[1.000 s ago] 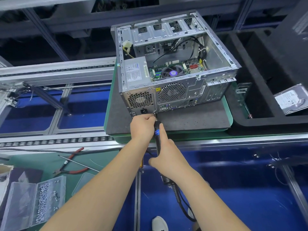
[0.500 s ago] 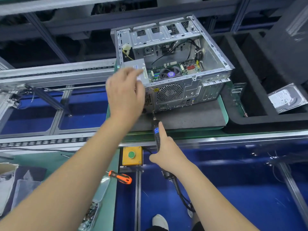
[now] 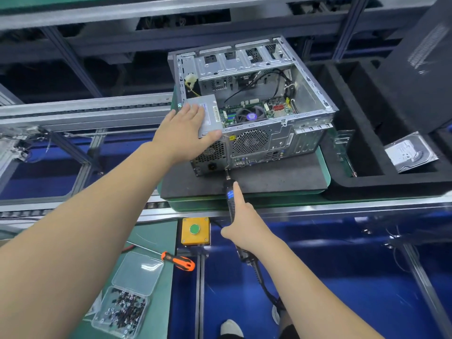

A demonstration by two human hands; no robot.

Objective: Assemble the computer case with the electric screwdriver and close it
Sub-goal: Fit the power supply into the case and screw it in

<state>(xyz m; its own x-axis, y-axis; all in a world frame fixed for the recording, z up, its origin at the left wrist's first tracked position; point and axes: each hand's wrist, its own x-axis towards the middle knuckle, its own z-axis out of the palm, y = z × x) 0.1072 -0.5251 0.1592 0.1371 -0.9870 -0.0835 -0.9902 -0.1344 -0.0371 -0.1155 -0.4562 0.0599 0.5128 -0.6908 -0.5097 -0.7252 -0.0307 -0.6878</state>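
Observation:
An open metal computer case (image 3: 305, 133) lies on its side on a dark foam pad (image 3: 269, 179), its rear panel toward me. Inside it I see the motherboard and the grey power supply (image 3: 210, 113). My left hand (image 3: 186, 133) lies flat, fingers spread, on top of the power supply at the case's near left corner. My right hand (image 3: 244, 223) grips the black electric screwdriver (image 3: 230, 194), index finger stretched along its body. The bit tip touches the lower edge of the rear panel beside the power supply grille. The dark side panel (image 3: 420, 64) leans at the far right.
A hard drive (image 3: 411, 152) rests in a black foam tray (image 3: 367, 184) on the right. A yellow box with a green button (image 3: 195, 230) sits on the conveyor rail. An orange-handled screwdriver (image 3: 179, 261) and an open plastic box of screws (image 3: 122, 311) lie at lower left.
My left hand left the screwdriver tip, rose and came down flat on the power supply. The screwdriver stays at the rear panel's lower edge. My view shifted left and down.

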